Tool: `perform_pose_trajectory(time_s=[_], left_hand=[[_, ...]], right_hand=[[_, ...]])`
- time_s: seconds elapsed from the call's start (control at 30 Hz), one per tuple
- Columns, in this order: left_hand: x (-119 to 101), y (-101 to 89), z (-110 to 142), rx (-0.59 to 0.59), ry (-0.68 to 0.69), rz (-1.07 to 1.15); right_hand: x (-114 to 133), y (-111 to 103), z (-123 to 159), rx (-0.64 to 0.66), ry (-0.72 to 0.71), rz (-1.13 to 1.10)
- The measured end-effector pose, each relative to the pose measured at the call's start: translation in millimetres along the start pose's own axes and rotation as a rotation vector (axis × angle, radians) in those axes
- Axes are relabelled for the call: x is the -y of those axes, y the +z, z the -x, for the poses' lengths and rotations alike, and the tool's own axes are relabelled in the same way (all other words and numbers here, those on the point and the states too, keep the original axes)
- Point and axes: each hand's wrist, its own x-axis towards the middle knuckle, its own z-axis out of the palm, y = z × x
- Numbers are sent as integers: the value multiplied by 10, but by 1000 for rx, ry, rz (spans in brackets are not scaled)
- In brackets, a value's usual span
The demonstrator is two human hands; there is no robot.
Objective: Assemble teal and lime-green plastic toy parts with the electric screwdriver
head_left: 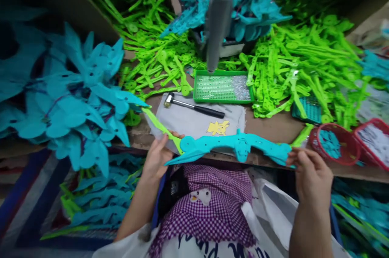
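Observation:
A turquoise plastic toy bow point(219, 143) spans the space between my two hands, above the table's front edge. A lime-green limb point(162, 126) runs up and left from its left end. My left hand point(159, 156) is closed on the bow where this limb joins the turquoise body. At the other end, my right hand point(313, 173) pinches the bow's tip, with a bit of lime green point(302, 136) showing behind the fingers. Beyond the bow, a hammer point(194, 108) with a black handle lies on a grey cloth point(188, 126).
A green tray point(223, 99) of small metal pieces stands behind the hammer. Heaped lime-green limbs point(282, 67) and turquoise parts point(88, 83) surround the work area. A grey tool point(217, 26) hangs overhead. Red baskets point(349, 158) stand at right.

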Motion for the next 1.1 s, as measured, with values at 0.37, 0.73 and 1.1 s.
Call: perform_pose_trajectory(time_s=[0.37, 0.73, 1.1], left_hand=[[-140, -152, -350, 36, 110, -185], [-63, -166, -589, 46, 71, -194], [-136, -131, -784, 11, 61, -222]], right_hand=[[-721, -221, -348, -295, -72, 222], [-635, -117, -437, -243, -12, -77], [-462, 19, -649, -279, -67, -205]])
